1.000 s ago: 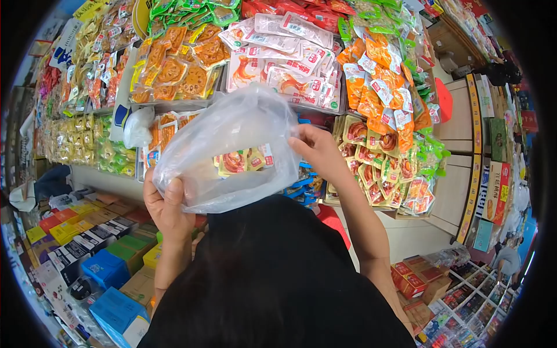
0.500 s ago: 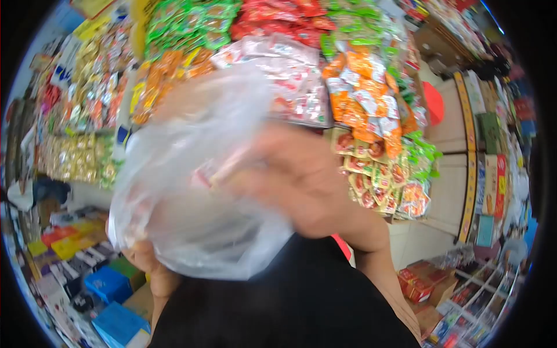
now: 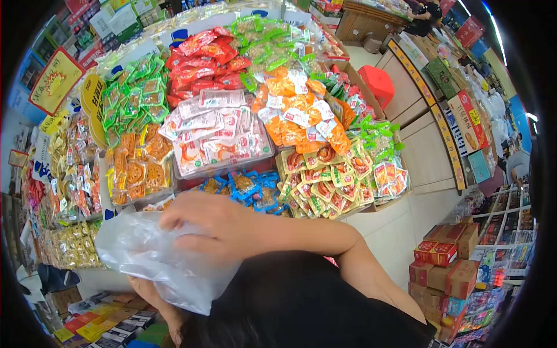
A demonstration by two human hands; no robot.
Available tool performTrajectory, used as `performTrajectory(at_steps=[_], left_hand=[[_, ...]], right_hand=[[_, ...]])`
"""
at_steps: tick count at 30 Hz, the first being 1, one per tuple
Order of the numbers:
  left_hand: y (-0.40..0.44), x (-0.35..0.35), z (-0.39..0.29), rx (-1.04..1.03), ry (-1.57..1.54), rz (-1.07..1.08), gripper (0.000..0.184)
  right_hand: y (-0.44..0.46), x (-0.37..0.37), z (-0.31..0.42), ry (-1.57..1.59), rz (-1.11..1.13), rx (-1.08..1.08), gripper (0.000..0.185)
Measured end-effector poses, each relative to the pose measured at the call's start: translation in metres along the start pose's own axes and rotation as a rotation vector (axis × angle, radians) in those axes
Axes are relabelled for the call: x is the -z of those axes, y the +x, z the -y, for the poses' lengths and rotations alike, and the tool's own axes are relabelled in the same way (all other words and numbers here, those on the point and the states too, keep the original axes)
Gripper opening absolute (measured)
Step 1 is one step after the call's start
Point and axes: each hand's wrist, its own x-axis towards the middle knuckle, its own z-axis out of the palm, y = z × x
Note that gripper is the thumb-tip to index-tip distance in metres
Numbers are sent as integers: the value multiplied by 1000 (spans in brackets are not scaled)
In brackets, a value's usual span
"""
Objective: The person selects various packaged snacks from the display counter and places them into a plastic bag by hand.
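Note:
A translucent plastic bag (image 3: 156,264) hangs at the lower left, in front of the display. My left hand (image 3: 152,294) is under and behind it, its fingers hidden by the plastic. Across the bag's upper right side lies my right hand (image 3: 203,223), fingers curled and blurred; what they hold, if anything, is not visible. Just beyond are blue snack packets (image 3: 246,187), pink-and-white packets (image 3: 223,130) and brown vacuum packs (image 3: 136,165). Gold-and-red packets (image 3: 328,182) lie to the right, below orange packets (image 3: 301,113).
Red packets (image 3: 206,58) and green packets (image 3: 136,95) fill the back bins. A red stool (image 3: 377,86) stands by the wooden cabinets (image 3: 426,148) at right. Stacked cartons (image 3: 444,278) are at lower right. A person (image 3: 426,17) is at the far top right.
The view has shifted, showing more of the back display. My right hand has moved from the bag's right edge across its top. The bag, earlier spread wide, is bunched lower left; its packets no longer show.

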Motion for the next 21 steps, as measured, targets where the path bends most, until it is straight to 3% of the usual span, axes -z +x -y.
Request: performTrajectory(at_steps=[3,4,5,7,8,10,11,13,14,16,17,18,19,21], left_hand=[[-4,-2,-2,63,16,-78,59],[-7,0,-2,14,155,5,53],[-8,2,4,6,153,4,53],[-8,3,27,111,32,77,64],[-8,7,32,112,75,167,67],[-12,-6,26,105,-18,261,68],[-15,-14,23,110,-108,359,69],[-15,-15,20,105,-203,449,70],[-16,-10,20,65,-75,430,73],[-15,-6,26,24,42,429,75],[-12,-7,34,-147,-29,337,78],[-8,-10,39,-312,-103,246,81],[-3,-13,38,-306,-117,270,81],[6,-17,33,-442,-56,291,75]], right_hand=[[-27,10,-14,-270,118,-15,39],[-35,4,-8,-395,285,-172,63],[-35,-5,-5,-399,284,-165,63],[-21,-29,-4,-358,570,-447,59],[-20,-50,-35,-367,569,-434,59],[-23,-87,-120,-251,141,-43,43],[-12,-71,-95,-254,150,-30,43],[15,-26,-19,77,353,-525,32],[15,-25,-19,70,358,-522,32],[11,-23,-21,74,23,-125,30],[7,-19,-24,66,-153,71,30],[3,-16,-47,-15,-74,45,34],[5,-15,-58,-34,-94,38,34],[6,-11,-71,153,-11,-195,37]])
